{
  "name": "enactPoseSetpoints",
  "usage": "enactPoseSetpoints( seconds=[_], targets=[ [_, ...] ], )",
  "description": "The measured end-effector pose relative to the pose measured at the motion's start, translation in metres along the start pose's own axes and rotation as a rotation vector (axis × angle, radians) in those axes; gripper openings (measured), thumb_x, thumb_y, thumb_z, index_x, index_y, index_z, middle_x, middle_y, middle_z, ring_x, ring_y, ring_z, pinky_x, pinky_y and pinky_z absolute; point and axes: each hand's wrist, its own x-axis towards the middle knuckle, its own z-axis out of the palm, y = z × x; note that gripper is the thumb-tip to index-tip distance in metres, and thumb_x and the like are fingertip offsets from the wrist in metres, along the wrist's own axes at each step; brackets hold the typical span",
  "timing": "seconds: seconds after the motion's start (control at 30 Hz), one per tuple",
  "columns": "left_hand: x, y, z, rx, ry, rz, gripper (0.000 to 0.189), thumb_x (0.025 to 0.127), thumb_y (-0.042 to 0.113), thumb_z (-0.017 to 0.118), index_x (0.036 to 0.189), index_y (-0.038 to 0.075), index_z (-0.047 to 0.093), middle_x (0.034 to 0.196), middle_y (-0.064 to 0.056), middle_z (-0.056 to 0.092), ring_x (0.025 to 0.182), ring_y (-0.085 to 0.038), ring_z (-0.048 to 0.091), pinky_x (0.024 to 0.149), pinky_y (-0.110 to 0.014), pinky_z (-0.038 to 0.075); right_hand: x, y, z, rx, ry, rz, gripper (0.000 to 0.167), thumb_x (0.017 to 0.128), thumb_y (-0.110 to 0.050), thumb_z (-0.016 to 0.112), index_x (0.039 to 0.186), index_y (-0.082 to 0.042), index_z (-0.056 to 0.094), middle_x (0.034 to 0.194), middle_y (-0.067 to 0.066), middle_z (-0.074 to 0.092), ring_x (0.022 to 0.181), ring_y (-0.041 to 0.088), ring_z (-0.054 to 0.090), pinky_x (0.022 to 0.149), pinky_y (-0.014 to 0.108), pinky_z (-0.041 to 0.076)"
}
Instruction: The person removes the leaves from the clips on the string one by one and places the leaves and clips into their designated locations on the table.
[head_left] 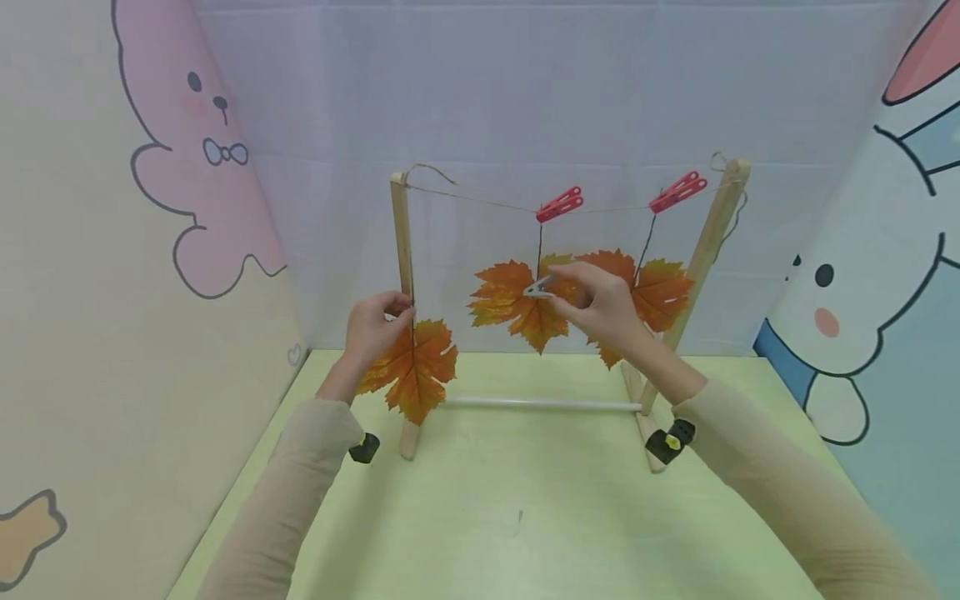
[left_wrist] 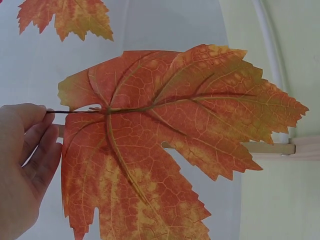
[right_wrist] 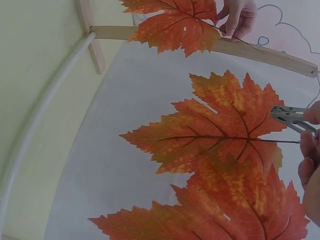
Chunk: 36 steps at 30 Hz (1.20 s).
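My left hand [head_left: 377, 323] pinches the dark stem of an orange artificial maple leaf [left_wrist: 150, 115], which hangs in front of the left wooden post. My right hand [head_left: 603, 304] holds a grey clothespin [right_wrist: 287, 115] between thumb and fingers, its tip pointing left. In the head view the clothespin overlaps the middle hanging leaf [head_left: 510, 304]. That leaf hangs by its stem from a red clothespin [head_left: 559, 204] on the string [head_left: 480, 200]. Another red clothespin [head_left: 678, 192] to its right carries a further leaf [head_left: 663, 296], partly hidden behind my right hand.
The string spans a wooden frame with a left post [head_left: 401, 237] and a right post [head_left: 708, 258]. A white rod [head_left: 540, 404] joins the posts low down. The frame stands on a pale green table [head_left: 480, 517], with cartoon-printed walls on both sides.
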Motion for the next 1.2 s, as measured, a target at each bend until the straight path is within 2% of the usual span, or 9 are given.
enactPoseSetpoints(
  seconds=[0.13, 0.37, 0.6, 0.7, 0.83, 0.93, 1.0, 1.13, 1.2],
  targets=[
    [-0.004, -0.005, 0.004, 0.000, -0.011, -0.015, 0.014, 0.086, 0.012, 0.062, 0.094, 0.001, 0.066, 0.084, -0.013, 0.067, 0.077, -0.025, 0.060, 0.067, -0.037, 0.049, -0.014, 0.002, -0.003, 0.005, -0.030, 0.073, 0.040, 0.073, 0.002, 0.071, 0.112, 0.003, 0.061, 0.099, 0.014, 0.064, 0.043, 0.001, 0.033, 0.041, 0.017, 0.031],
    [-0.011, -0.011, 0.006, -0.001, -0.038, -0.020, 0.015, 0.085, 0.011, 0.063, 0.095, 0.000, 0.066, 0.085, -0.014, 0.067, 0.079, -0.026, 0.061, 0.068, -0.039, 0.049, -0.038, 0.006, -0.006, 0.006, -0.074, 0.195, 0.034, 0.077, -0.003, 0.069, 0.110, 0.000, 0.063, 0.101, 0.011, 0.064, 0.043, 0.002, 0.039, 0.041, 0.020, 0.036],
    [-0.020, -0.021, 0.009, -0.014, -0.061, -0.056, 0.017, 0.085, 0.010, 0.061, 0.098, 0.000, 0.066, 0.087, -0.014, 0.066, 0.075, -0.027, 0.063, 0.068, -0.038, 0.051, -0.065, 0.018, -0.007, 0.016, -0.054, 0.248, 0.030, 0.077, -0.002, 0.069, 0.107, -0.001, 0.064, 0.078, 0.008, 0.060, 0.041, 0.002, 0.036, 0.039, 0.021, 0.033],
    [-0.025, -0.024, 0.010, -0.025, -0.074, -0.086, 0.018, 0.086, 0.011, 0.061, 0.099, 0.001, 0.065, 0.087, -0.013, 0.065, 0.075, -0.026, 0.064, 0.066, -0.037, 0.052, -0.077, 0.023, -0.007, 0.032, -0.046, 0.270, 0.030, 0.076, -0.001, 0.069, 0.106, -0.001, 0.064, 0.075, 0.008, 0.059, 0.042, 0.003, 0.035, 0.040, 0.020, 0.032],
    [-0.031, -0.029, 0.013, -0.030, -0.079, -0.093, 0.018, 0.086, 0.011, 0.061, 0.100, 0.002, 0.066, 0.087, -0.012, 0.065, 0.075, -0.027, 0.064, 0.066, -0.037, 0.052, -0.092, 0.029, -0.008, 0.069, -0.058, 0.316, 0.031, 0.078, 0.000, 0.068, 0.108, -0.002, 0.064, 0.084, 0.010, 0.062, 0.041, 0.003, 0.036, 0.039, 0.020, 0.032],
    [-0.036, -0.034, 0.015, -0.017, -0.090, -0.097, 0.018, 0.086, 0.011, 0.060, 0.100, 0.001, 0.066, 0.087, -0.012, 0.065, 0.075, -0.028, 0.065, 0.065, -0.037, 0.053, -0.103, 0.031, -0.010, 0.046, -0.070, 0.345, 0.030, 0.078, -0.002, 0.068, 0.107, -0.001, 0.064, 0.086, 0.012, 0.062, 0.041, 0.002, 0.036, 0.038, 0.020, 0.032],
    [-0.039, -0.037, 0.016, -0.008, -0.107, -0.104, 0.019, 0.086, 0.010, 0.059, 0.102, 0.001, 0.066, 0.087, -0.012, 0.066, 0.075, -0.028, 0.065, 0.065, -0.037, 0.053, -0.110, 0.033, -0.012, 0.033, -0.068, 0.359, 0.029, 0.077, -0.002, 0.068, 0.106, 0.000, 0.064, 0.081, 0.011, 0.061, 0.040, 0.001, 0.037, 0.037, 0.020, 0.033],
    [-0.046, -0.043, 0.018, 0.001, -0.154, -0.131, 0.021, 0.086, 0.009, 0.058, 0.105, 0.002, 0.065, 0.087, -0.012, 0.066, 0.075, -0.028, 0.065, 0.064, -0.036, 0.053, -0.126, 0.037, -0.016, 0.035, -0.062, 0.408, 0.029, 0.076, 0.001, 0.068, 0.104, 0.001, 0.063, 0.058, 0.003, 0.053, 0.037, 0.000, 0.037, 0.035, 0.020, 0.032],
    [-0.049, -0.046, 0.020, 0.003, -0.180, -0.143, 0.022, 0.086, 0.009, 0.058, 0.106, 0.002, 0.064, 0.087, -0.011, 0.066, 0.076, -0.027, 0.065, 0.064, -0.035, 0.053, -0.134, 0.039, -0.017, 0.038, -0.068, 0.437, 0.029, 0.076, 0.001, 0.068, 0.104, 0.001, 0.063, 0.054, -0.002, 0.050, 0.037, -0.001, 0.036, 0.034, 0.019, 0.031]
  ],
)
